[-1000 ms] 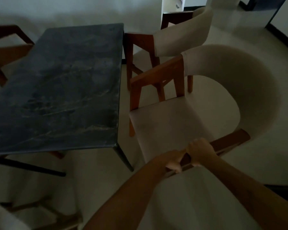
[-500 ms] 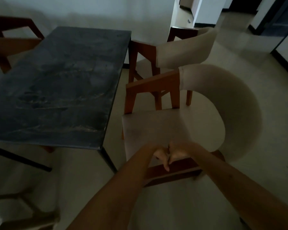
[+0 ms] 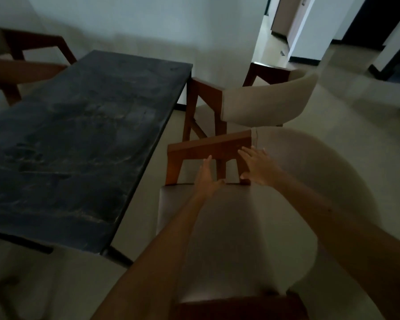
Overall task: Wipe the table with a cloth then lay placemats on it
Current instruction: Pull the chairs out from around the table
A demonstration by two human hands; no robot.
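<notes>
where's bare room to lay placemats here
The whole dark stone tabletop is bare from the near edge to the wall. It is crowded along its right edge, where two cream wood-framed chairs sit and both hands reach.

Dark marbled table [image 3: 79,139]; cream chair [image 3: 286,181], reddish-brown wooden frame.

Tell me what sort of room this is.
Probably a home dining area: a long dark stone-look table flanked by wooden chairs with cream upholstered backs, and an open doorway leading to other rooms.
</notes>
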